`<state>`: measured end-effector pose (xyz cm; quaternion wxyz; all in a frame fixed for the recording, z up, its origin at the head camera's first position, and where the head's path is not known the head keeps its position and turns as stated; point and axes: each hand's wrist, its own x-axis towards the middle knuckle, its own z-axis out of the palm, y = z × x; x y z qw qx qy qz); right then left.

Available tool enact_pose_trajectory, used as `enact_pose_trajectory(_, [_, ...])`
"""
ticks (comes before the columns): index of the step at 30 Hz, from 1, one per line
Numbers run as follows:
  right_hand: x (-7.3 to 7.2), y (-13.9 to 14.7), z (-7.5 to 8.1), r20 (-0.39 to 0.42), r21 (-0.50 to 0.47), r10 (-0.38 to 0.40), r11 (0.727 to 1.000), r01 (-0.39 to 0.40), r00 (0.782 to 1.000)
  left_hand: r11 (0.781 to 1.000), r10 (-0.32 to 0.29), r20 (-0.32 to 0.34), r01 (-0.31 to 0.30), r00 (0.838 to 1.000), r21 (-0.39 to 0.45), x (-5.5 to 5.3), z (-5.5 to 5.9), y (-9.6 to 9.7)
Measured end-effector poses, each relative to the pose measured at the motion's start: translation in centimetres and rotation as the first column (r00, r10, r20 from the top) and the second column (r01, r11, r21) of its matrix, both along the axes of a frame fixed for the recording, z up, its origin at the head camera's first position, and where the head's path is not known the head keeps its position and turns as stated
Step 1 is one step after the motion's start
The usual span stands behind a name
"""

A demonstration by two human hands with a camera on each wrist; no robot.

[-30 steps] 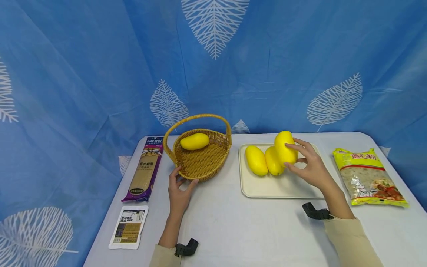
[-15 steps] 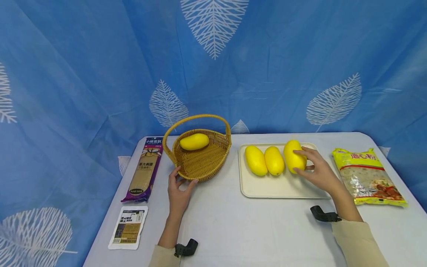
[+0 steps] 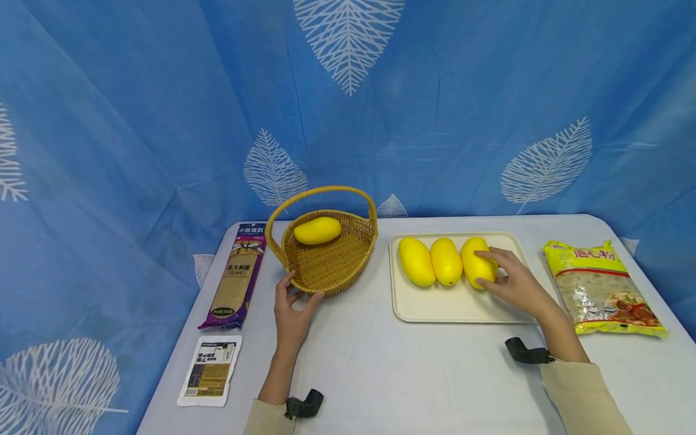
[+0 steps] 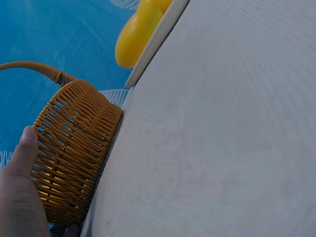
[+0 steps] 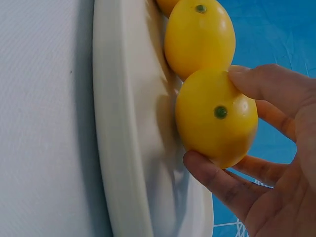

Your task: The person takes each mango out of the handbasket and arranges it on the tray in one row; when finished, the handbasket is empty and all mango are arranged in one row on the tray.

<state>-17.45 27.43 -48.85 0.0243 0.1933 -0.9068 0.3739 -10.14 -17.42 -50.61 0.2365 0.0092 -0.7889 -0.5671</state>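
My right hand (image 3: 516, 281) grips a yellow mango (image 3: 477, 260) between thumb and fingers at the right of a row of three on the cream tray (image 3: 435, 307). In the right wrist view that mango (image 5: 217, 118) shows a green stem spot facing the camera, and its neighbour (image 5: 200, 37) lies right beside it. My left hand (image 3: 292, 320) holds the near-left rim of a brown wicker basket (image 3: 331, 263), with the thumb on the rim in the left wrist view. Another mango (image 3: 317, 231) lies inside the basket, toward its back.
Left of the basket lies a purple pasta packet (image 3: 234, 278), with a small white pouch (image 3: 209, 371) in front of it. A yellow bag of noodles (image 3: 603, 290) lies right of the tray. Behind the table hangs a blue leaf-print cloth (image 3: 435, 109).
The right hand has moved the held mango rightward and down, from above the middle mango to the tray's right side of the row. My left hand stays on the basket.
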Motion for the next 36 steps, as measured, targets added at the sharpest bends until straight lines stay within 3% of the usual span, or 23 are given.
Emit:
enact_pose_trajectory(17, [-0.42,-0.08,0.37,0.083,0.055,0.007,0.998,-0.012,0.997,1.000,0.004,-0.006,-0.004,1.000,-0.004,-0.03,0.00,0.06])
enact_pose_trajectory(26, [-0.34,0.02,0.42,0.062,0.093,0.001,0.996,-0.007,0.998,1.000,0.002,-0.018,-0.002,1.000,-0.012,-0.10,-0.10,0.05])
enact_pose_trajectory(36, [-0.11,0.07,0.86,0.008,0.045,0.012,0.999,-0.013,1.000,1.000,0.004,-0.015,-0.005,1.000,-0.020,-0.11,-0.20,-0.06])
